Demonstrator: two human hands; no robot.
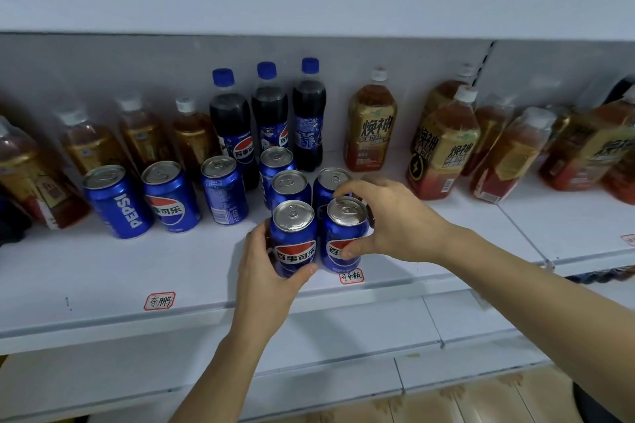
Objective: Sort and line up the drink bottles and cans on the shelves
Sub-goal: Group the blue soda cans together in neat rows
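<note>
One head-worn view, close to the shelf (103, 271), faces it and looks slightly down from above its front edge.

shelf front (103, 271) bare, cans (170, 197) crowd behind

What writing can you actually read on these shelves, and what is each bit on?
"PEPSI": leftmost blue can.
"百事可乐": can in the left hand.
"焕神": gold-labelled tea bottle.
"东鹏": red-bordered shelf tag.
"可乐瓶": shelf tag below the can in the right hand, handwriting unclear.
Fine print and barcodes: too small to read.
</note>
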